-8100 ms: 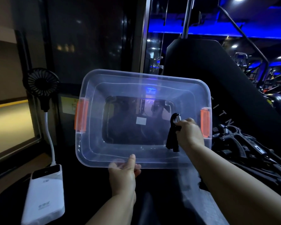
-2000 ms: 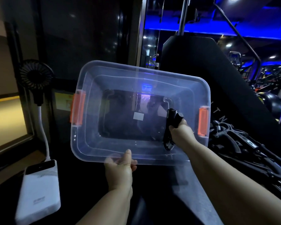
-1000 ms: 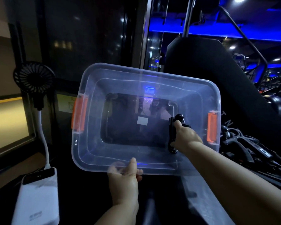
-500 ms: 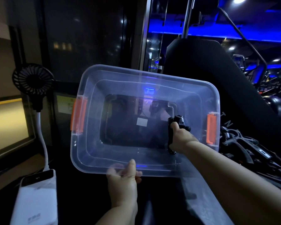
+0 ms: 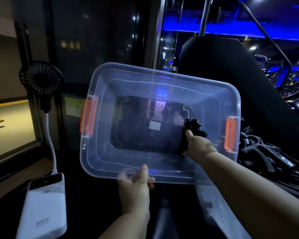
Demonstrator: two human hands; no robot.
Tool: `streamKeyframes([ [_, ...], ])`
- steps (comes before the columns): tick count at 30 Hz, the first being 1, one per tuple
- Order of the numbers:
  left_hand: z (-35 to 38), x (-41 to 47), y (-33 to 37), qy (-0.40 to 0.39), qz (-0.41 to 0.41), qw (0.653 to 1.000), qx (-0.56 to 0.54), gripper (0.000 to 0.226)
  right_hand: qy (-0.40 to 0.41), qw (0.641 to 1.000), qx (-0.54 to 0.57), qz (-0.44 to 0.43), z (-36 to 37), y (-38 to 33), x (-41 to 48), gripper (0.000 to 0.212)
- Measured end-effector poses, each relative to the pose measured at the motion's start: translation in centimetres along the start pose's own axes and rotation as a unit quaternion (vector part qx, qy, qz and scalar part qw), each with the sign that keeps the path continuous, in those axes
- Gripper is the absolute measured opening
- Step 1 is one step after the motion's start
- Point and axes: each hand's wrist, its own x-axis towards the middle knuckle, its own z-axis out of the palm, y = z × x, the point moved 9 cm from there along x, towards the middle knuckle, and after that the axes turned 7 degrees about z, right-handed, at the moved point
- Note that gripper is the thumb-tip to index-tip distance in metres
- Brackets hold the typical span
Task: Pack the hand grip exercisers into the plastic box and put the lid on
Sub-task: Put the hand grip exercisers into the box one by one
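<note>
A clear plastic box (image 5: 100,156) with orange side latches is tilted up so its opening faces me. My left hand (image 5: 135,185) grips the middle of its near rim, thumb inside. My right hand (image 5: 199,149) reaches into the right part of the box, shut on a black hand grip exerciser (image 5: 191,130) held upright against the box's bottom. A pile of several more black exercisers (image 5: 269,156) lies to the right of the box. No lid is visible.
A white power bank (image 5: 45,207) lies at lower left, cabled to a small black fan (image 5: 40,80) on a white stalk. Dark glass stands behind. A large black padded gym machine (image 5: 231,69) rises at the right, behind the pile.
The box and both hands have barely moved over the last second. My right hand keeps the exerciser inside the box's right part.
</note>
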Motion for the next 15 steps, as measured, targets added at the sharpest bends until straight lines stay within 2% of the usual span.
streamKeyframes([
  [2, 0.00, 0.01, 0.08, -0.004, 0.000, 1.000, 0.008, 0.018, -0.001, 1.000, 0.022, 0.009, 0.37, 0.22, 0.25, 0.005],
  [3, 0.01, 0.03, 0.10, -0.007, 0.001, 1.000, 0.009, 0.020, 0.003, 1.000, 0.018, 0.006, 0.34, 0.11, 0.23, 0.004],
  [8, 0.07, 0.06, 0.15, -0.009, -0.001, 1.000, 0.012, 0.024, 0.019, 0.996, -0.082, -0.015, 0.21, -0.69, 0.06, 0.025],
  [13, -0.01, -0.01, 0.19, -0.005, -0.003, 1.000, 0.008, 0.018, -0.007, 1.000, -0.029, 0.000, 0.10, -0.40, -0.04, 0.028],
  [15, -0.04, 0.01, 0.24, -0.001, -0.002, 1.000, 0.006, 0.018, -0.009, 0.999, -0.048, -0.013, 0.21, -0.51, -0.05, 0.030],
])
